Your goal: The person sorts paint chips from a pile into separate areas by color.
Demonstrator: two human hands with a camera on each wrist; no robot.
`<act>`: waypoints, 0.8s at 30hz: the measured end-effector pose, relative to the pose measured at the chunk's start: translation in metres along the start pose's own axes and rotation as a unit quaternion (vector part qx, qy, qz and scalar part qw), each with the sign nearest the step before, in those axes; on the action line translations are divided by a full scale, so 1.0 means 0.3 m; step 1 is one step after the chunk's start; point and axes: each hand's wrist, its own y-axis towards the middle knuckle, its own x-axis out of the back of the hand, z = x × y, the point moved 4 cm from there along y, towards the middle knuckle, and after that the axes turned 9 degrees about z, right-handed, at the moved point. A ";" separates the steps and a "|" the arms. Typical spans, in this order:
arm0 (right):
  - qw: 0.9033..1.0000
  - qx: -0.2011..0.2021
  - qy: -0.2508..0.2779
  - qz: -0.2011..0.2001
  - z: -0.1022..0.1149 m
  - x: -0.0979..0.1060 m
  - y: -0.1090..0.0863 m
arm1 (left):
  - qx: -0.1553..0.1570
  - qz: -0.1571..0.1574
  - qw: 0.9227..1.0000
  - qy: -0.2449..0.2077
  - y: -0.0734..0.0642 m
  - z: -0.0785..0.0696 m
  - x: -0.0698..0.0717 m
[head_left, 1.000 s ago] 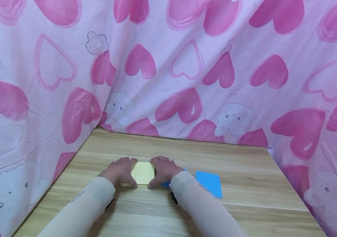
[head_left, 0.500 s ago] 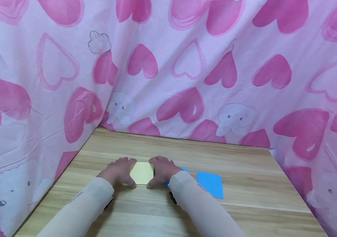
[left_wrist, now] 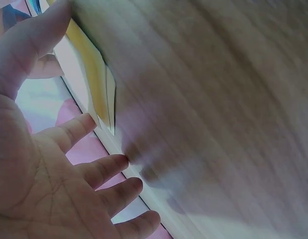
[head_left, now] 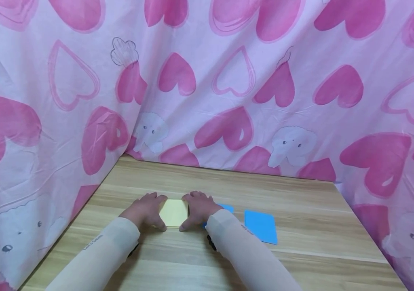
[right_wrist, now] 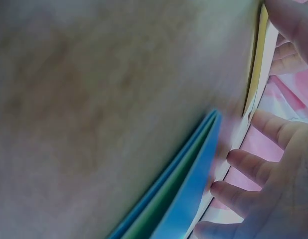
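Observation:
Square yellow paper (head_left: 173, 213) in layers lies on the wooden table between both hands. My left hand (head_left: 144, 209) holds its left side, with thumb at the near corner and index finger at the far one. Opposite, my right hand (head_left: 199, 207) spans the right side the same way. In the left wrist view, the layered paper edge (left_wrist: 96, 82) runs between thumb and index fingertip, and the other fingers are spread. Blue paper (head_left: 227, 207) lies partly hidden behind my right hand; the right wrist view shows its layers (right_wrist: 194, 184) with green between them.
A second blue paper square (head_left: 260, 226) lies farther right, beside the right sleeve (head_left: 243, 246). The wooden table (head_left: 178, 258) meets a pink heart-patterned cloth (head_left: 225, 129) at the back and both sides.
A lower yellow layer that stuck out at the left now lies nearly in line with the top one. Both hands keep their hold; the head view has shifted slightly.

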 end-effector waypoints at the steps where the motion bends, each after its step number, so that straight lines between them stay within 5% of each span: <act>1: 1.000 0.000 -0.001 0.000 0.000 -0.001 0.002 | 0.002 0.000 1.000 -0.004 0.000 0.001 -0.001; 24: 1.000 0.000 0.012 -0.002 -0.041 0.012 -0.023 | -0.006 0.015 0.999 -0.035 0.015 -0.015 0.006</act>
